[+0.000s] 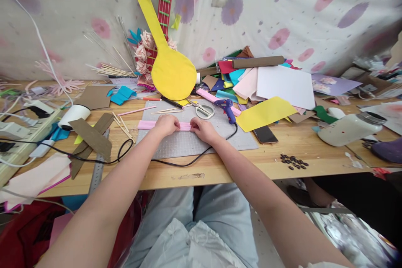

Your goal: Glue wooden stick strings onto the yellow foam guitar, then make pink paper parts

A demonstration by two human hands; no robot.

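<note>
A pink strip [146,124], of what looks like felt or paper, lies across the grey cutting mat [176,146]. My left hand [167,125] pinches its upper edge near the middle. Just to the right, my right hand [203,129] pinches the same strip, with a short stretch of pink showing between the two sets of fingertips. Behind my hands rest white-handled scissors [204,111]. A blue glue gun [226,108] lies beyond my right hand, its black cord curling over the mat.
A yellow banjo-shaped piece [174,73] leans at the back. Yellow sheet [266,114], phone [265,134], black beads [293,161] and a white jar [350,129] lie to the right. Brown cardboard strips [91,138], a metal ruler [96,173] and a power strip [29,142] are left.
</note>
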